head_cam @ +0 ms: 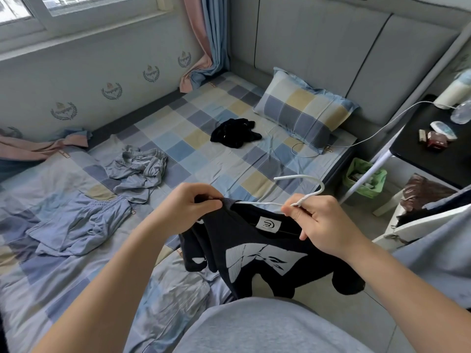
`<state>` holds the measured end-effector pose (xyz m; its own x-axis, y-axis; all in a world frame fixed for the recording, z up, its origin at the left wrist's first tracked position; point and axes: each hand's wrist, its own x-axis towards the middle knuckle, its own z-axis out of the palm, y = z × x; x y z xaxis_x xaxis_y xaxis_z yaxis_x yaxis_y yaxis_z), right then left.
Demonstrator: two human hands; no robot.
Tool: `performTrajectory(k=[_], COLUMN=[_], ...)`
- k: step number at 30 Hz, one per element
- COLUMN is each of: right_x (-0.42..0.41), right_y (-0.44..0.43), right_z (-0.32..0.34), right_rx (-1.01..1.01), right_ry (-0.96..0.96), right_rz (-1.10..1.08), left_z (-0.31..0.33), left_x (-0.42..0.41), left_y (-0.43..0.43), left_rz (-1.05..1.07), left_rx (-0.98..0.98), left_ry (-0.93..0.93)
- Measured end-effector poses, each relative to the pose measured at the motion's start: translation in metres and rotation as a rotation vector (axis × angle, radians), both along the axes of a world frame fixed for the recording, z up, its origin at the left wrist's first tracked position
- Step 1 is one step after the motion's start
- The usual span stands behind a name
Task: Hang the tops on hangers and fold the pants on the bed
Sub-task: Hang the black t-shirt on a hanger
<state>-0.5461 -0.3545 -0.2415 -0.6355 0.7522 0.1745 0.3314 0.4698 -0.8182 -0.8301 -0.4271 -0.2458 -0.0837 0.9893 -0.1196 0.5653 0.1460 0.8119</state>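
Left hand [190, 207] pinches the shoulder edge of the black top [254, 253], fingers curled tight on the fabric. Right hand [323, 225] pinches the neck of the white hanger [295, 176], whose one arm enters the collar. The top hangs between both hands over the near edge of the bed [204, 154]. On the bed lie crumpled blue pants [84, 225], a grey-blue garment [137, 169] and a black garment [235, 133]. The green-lined bin [367, 192] beside the bed holds refuse, not identifiable.
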Motion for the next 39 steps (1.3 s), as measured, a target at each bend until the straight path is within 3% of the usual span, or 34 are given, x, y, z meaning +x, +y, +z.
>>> performTrajectory(k=[6,11,16,20,23,33,39], right_x=[-0.009,-0.019,-0.009,0.022,0.04,0.019,0.022], right_y=[0.004,0.009,0.027,0.048,0.056,0.051,0.061], right_z=[0.005,-0.003,-0.009,-0.03,-0.044,-0.033,-0.022], right_rx=[-0.06,-0.08,0.01,-0.354,-0.383,-0.139,-0.342], right_ry=[-0.02,-0.04,-0.171,-0.441,-0.513,-0.307,-0.105], right_rz=[-0.03,-0.047,-0.002,0.01,-0.038,-0.411,-0.34], left_z=[-0.008,-0.019,-0.027,-0.015,-0.002,-0.008,-0.01], left_x=[0.01,0.011,0.008,-0.015,-0.034,-0.057,-0.059], left_y=[-0.008,-0.009,-0.016,-0.022,-0.029,-0.038,-0.037], left_rz=[0.106,-0.017,0.08,0.215,0.288,0.346,0.383], left_rx=[0.279,0.328,0.374,0.443,0.462,0.3,0.282], left_ry=[0.1,0.273,0.285,0.289,0.267,0.233,0.196])
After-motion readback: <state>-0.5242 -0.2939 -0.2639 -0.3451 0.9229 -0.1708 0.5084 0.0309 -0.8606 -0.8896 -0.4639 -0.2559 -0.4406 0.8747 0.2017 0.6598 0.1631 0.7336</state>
